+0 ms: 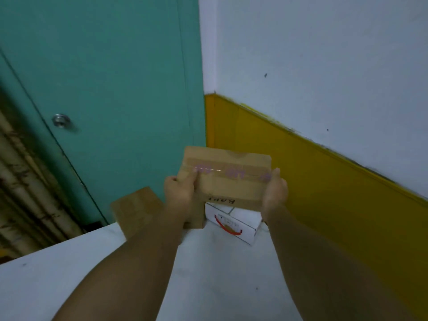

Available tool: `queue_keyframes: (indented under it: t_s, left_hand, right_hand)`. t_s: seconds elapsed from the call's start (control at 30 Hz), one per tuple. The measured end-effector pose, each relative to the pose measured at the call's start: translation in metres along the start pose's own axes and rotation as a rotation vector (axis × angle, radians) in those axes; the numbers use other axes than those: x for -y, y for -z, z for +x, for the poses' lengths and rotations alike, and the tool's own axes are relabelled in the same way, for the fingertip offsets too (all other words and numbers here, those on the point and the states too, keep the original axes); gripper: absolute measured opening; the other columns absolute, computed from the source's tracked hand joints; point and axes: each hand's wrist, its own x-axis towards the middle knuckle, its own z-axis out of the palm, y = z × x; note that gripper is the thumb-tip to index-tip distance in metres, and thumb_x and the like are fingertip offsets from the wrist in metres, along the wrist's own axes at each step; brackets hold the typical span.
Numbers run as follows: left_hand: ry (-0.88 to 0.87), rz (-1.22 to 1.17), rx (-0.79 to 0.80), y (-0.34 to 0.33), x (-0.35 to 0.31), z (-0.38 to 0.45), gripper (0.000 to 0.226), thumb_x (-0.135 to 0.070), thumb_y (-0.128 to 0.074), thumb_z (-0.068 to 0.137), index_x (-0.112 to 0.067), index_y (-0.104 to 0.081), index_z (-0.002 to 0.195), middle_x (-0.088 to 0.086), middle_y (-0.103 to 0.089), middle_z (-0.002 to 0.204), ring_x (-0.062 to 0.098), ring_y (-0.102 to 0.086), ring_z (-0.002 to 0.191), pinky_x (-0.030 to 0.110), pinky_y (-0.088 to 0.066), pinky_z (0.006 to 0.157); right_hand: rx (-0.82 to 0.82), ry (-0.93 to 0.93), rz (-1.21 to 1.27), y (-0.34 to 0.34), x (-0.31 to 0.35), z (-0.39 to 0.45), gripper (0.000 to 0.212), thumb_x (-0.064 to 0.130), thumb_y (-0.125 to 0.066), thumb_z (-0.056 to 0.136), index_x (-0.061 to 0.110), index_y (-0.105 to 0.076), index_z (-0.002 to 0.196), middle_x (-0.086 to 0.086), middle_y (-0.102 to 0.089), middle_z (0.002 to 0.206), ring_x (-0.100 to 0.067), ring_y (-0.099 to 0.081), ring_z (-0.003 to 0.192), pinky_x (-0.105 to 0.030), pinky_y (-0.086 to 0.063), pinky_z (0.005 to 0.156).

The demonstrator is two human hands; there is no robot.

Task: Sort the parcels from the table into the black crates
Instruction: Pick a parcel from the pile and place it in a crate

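Two boxes (139, 209) (234, 222) on table (208, 274), side by side

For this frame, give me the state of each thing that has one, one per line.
Taped cardboard parcel: lifted off the table, held at both ends.
Left hand: grips the parcel's left end.
Right hand: grips the parcel's right end.
Plain cardboard box: resting on the white table, closed.
White box with red handle: resting on the table, closed.
Teal door: shut.
Black crates: not in view.

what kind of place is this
Probably a back room or storeroom used for parcel sorting: a white table carrying cardboard parcels, a teal door, and a bare white wall with a yellow lower band.
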Motion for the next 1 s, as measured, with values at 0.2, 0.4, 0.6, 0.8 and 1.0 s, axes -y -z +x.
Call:
queue_keyframes:
  t_s: [0.2, 0.4, 0.6, 0.8, 1.0]
  left_hand:
    - [-0.021, -0.262, -0.218, 0.111, 0.002, -0.037, 0.062, -0.069, -0.042, 0.089, -0.011, -0.060, 0.107, 0.004, -0.063, 0.108, 0.025, -0.057, 0.097, 0.039, -0.043, 0.088]
    - [-0.006, -0.483, -0.408, 0.237, 0.042, -0.084, 0.053, -0.058, -0.050, 0.090, -0.007, -0.060, 0.103, 0.008, -0.062, 0.097, 0.021, -0.059, 0.089, 0.036, -0.046, 0.081]
    - [0.029, -0.532, -0.598, 0.326, 0.074, -0.131, 0.054, -0.058, -0.042, 0.096, -0.018, -0.058, 0.130, 0.008, -0.052, 0.135, 0.021, -0.050, 0.103, 0.036, -0.041, 0.087]
    - [-0.015, -0.540, -0.563, 0.406, 0.057, -0.161, 0.089, -0.090, -0.050, 0.066, -0.027, -0.050, 0.128, -0.001, -0.050, 0.131, 0.023, -0.052, 0.113, 0.046, -0.047, 0.099]
    - [-0.136, -0.642, -0.456, 0.437, 0.042, -0.168, 0.118, -0.098, -0.059, 0.033, -0.026, -0.054, 0.126, 0.005, -0.066, 0.121, 0.026, -0.061, 0.114, 0.052, -0.051, 0.097]
  right_hand:
    - [0.280, -0.103, 0.218, -0.007, -0.007, -0.094, 0.073, 0.084, -0.039, 0.081, 0.023, -0.065, 0.112, -0.003, -0.071, 0.102, -0.025, -0.064, 0.098, -0.049, -0.048, 0.097]
    - [0.590, -0.299, 0.252, -0.027, -0.058, -0.198, 0.056, 0.071, -0.046, 0.089, 0.027, -0.068, 0.117, -0.008, -0.072, 0.116, -0.032, -0.065, 0.109, -0.055, -0.047, 0.100]
    - [0.795, -0.400, 0.083, -0.046, -0.105, -0.273, 0.035, 0.030, -0.051, 0.096, 0.022, -0.062, 0.128, -0.008, -0.071, 0.113, -0.031, -0.064, 0.099, -0.045, -0.053, 0.078]
    - [1.059, -0.364, -0.091, -0.078, -0.122, -0.319, 0.045, 0.024, -0.059, 0.084, 0.046, -0.059, 0.123, -0.006, -0.062, 0.128, -0.040, -0.052, 0.120, -0.073, -0.034, 0.098]
    - [1.107, -0.383, -0.048, -0.103, -0.105, -0.343, 0.070, 0.074, -0.044, 0.088, 0.017, -0.071, 0.118, -0.014, -0.073, 0.115, -0.035, -0.067, 0.111, -0.056, -0.049, 0.099]
